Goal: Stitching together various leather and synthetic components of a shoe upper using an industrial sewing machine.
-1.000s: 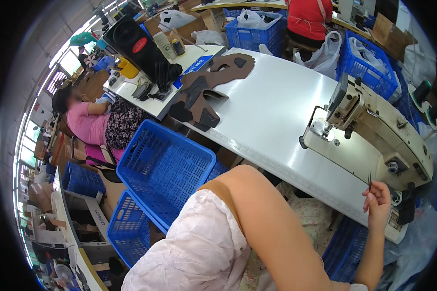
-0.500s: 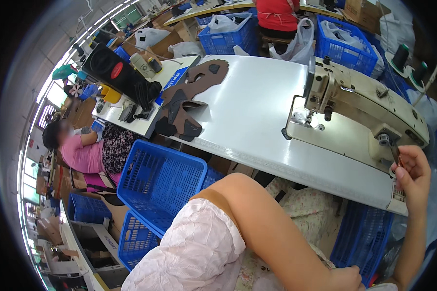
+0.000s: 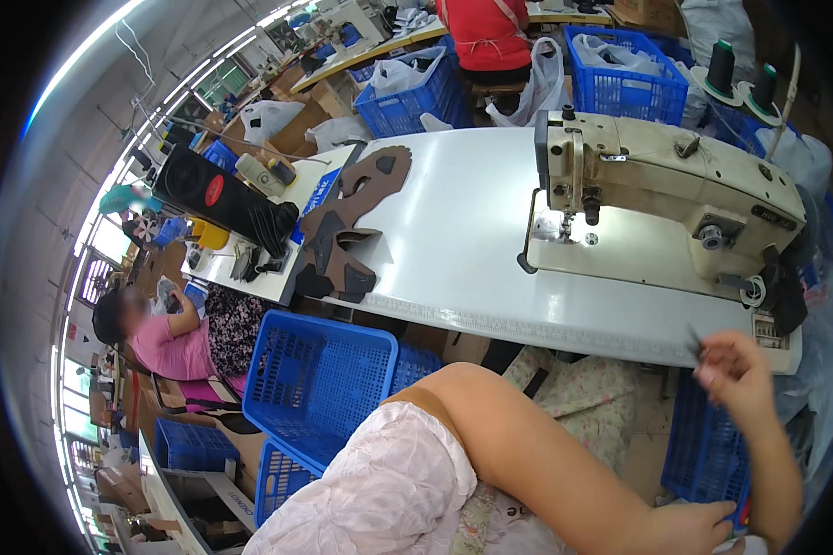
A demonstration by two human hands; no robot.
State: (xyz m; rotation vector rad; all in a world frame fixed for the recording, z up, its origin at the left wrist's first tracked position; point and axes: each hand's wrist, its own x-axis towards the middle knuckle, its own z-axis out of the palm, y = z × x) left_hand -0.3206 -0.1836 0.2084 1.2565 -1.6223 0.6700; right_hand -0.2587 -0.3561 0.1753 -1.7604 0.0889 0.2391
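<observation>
Raised off the table's front right edge, my right hand (image 3: 739,377) is closed on small scissors, blurred by motion, whose dark pointed tip juts out to the left. My left arm crosses my body to the lower right. There my left hand (image 3: 708,525) lies beside my right elbow, its fingers stretched out and partly cut off by the frame's edge. Beyond my right hand stands a cream sewing machine (image 3: 657,171) on the white tabletop (image 3: 453,222). Brown and dark cut pieces (image 3: 347,227) lie at the table's left end.
A blue crate (image 3: 319,379) stands left of my arm, with another below it. A further blue crate (image 3: 699,444) sits under the table's right end. At the left a person in pink (image 3: 171,342) is seated; a person in red (image 3: 484,37) is at the back. Green thread cones (image 3: 722,67) stand behind the machine.
My right hand has come away from the machine's right end, down and left, with the scissors. My left hand has shifted right and its fingers have straightened. The view has turned slightly.
</observation>
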